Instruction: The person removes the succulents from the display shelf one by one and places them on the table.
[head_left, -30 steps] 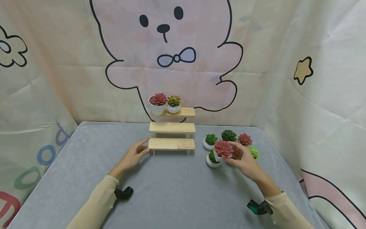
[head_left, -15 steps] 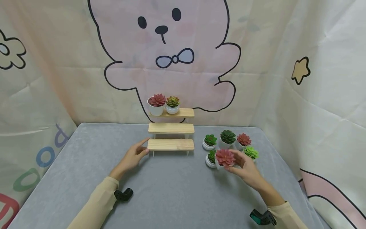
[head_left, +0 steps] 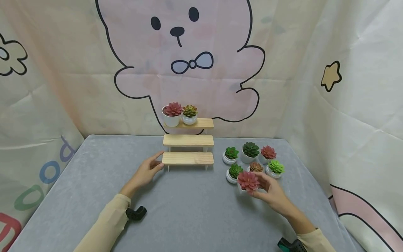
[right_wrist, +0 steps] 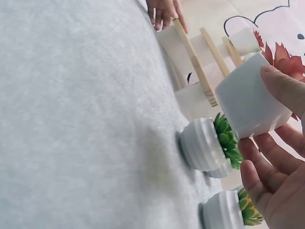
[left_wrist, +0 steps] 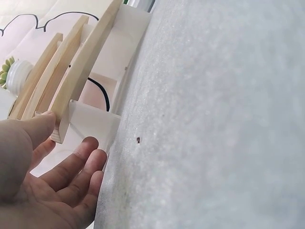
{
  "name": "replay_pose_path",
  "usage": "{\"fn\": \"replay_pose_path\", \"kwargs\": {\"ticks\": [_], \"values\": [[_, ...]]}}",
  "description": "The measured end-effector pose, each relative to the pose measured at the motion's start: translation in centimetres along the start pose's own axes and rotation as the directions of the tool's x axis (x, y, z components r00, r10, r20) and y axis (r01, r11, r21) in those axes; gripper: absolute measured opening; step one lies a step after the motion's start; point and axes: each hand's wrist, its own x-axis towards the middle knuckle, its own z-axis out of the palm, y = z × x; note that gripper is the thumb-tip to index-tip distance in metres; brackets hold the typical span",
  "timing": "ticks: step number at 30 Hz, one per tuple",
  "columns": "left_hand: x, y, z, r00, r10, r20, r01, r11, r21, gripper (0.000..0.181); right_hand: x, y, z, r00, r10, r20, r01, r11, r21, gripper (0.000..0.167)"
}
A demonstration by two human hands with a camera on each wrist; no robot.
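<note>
My right hand (head_left: 272, 194) pinches a white square pot (right_wrist: 252, 98) between thumb and fingers. The potted succulent (head_left: 248, 181) in it has pinkish-red leaves. It is held up in front of the other pots. At the left end of a three-step wooden display stand (head_left: 188, 159), my left hand (head_left: 145, 172) holds the lowest board with thumb and index finger. In the left wrist view the thumb lies on the end of that board (left_wrist: 81, 67), and the other fingers extend below it. On the top step sit a red succulent (head_left: 172, 113) and a yellow-green succulent (head_left: 190, 114), both in white pots.
Several potted succulents stand grouped on the grey cloth right of the stand, among them a dark green one (head_left: 251, 150), a bright green one (head_left: 275, 168) and a brownish one (head_left: 255, 167). A printed curtain (head_left: 189, 80) hangs behind the table (head_left: 189, 210).
My right hand has drawn the red succulent toward me, away from the group, uncovering the brownish and bright green ones. The left hand has stayed at the stand.
</note>
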Motion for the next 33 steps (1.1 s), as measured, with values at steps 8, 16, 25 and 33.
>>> {"fn": "replay_pose_path", "kwargs": {"ticks": [8, 16, 25, 33], "values": [[0.0, 0.1, 0.0, 1.000, -0.025, 0.005, 0.025, 1.000, 0.000, 0.056, -1.0, 1.4, 0.7, 0.999, -0.029, 0.032, 0.027, 0.998, 0.063, 0.058], [0.0, 0.1, -0.1, 0.999, -0.033, 0.007, 0.033, 0.999, -0.002, 0.056, -1.8, 2.5, 2.0, 0.997, -0.041, 0.066, 0.034, 0.993, 0.116, 0.057], [0.0, 0.1, -0.1, 0.999, -0.039, 0.005, 0.039, 0.999, 0.006, 0.057, -2.1, 3.6, 2.5, 0.994, -0.056, 0.093, 0.043, 0.990, 0.138, 0.057], [0.1, -0.1, -0.1, 0.999, -0.033, 0.007, 0.033, 0.999, -0.002, 0.057, -2.2, 4.0, 2.3, 0.995, -0.019, 0.100, 0.005, 0.990, 0.139, 0.057]]}}
